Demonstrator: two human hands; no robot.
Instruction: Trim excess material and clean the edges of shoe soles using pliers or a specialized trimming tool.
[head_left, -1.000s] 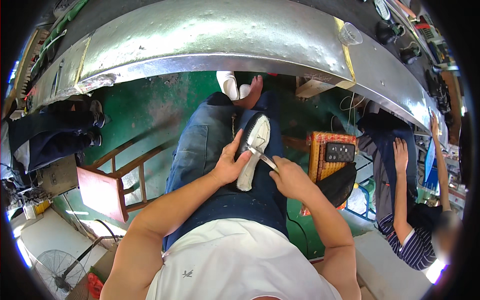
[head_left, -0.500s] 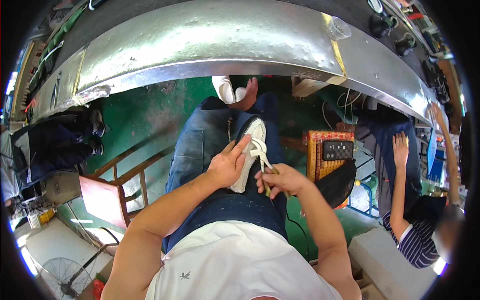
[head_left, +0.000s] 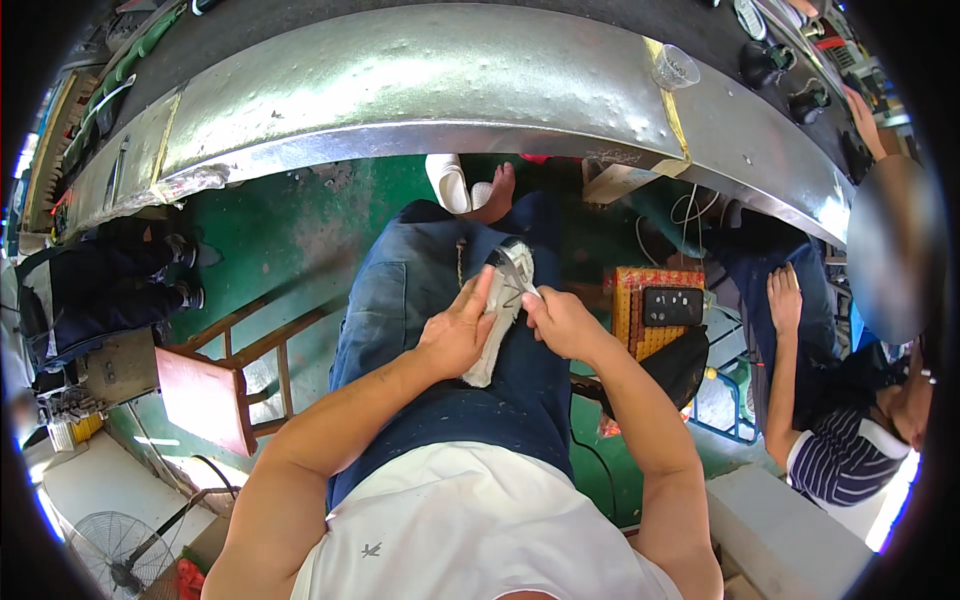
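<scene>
Across my lap lies a shoe [head_left: 488, 352], its off-white fibrous underside up and its dark toe end pointing away from me. My left hand [head_left: 456, 334] grips the shoe from the left, with fingers pressed along its edge. At the toe, my right hand [head_left: 566, 324] is closed around the handles of a pair of metal pincers [head_left: 515, 286]. Their pale head is smeared by motion and lies over the forward part of the shoe; whether the jaws bite its edge cannot be made out. The handles are mostly hidden by my right hand.
A dented metal-covered bench [head_left: 400, 85] spans the far side, with a clear plastic cup [head_left: 676, 68] on it. To the left is a wooden chair [head_left: 205, 400]. On the right stands a bead-covered seat [head_left: 640, 290] with a black case [head_left: 672, 306]; beyond it sits a co-worker [head_left: 850, 465] in stripes.
My right hand has moved up toward the toe, and the pincers have turned and lie lower over the shoe. My left hand stays on the shoe. The co-worker has leaned forward.
</scene>
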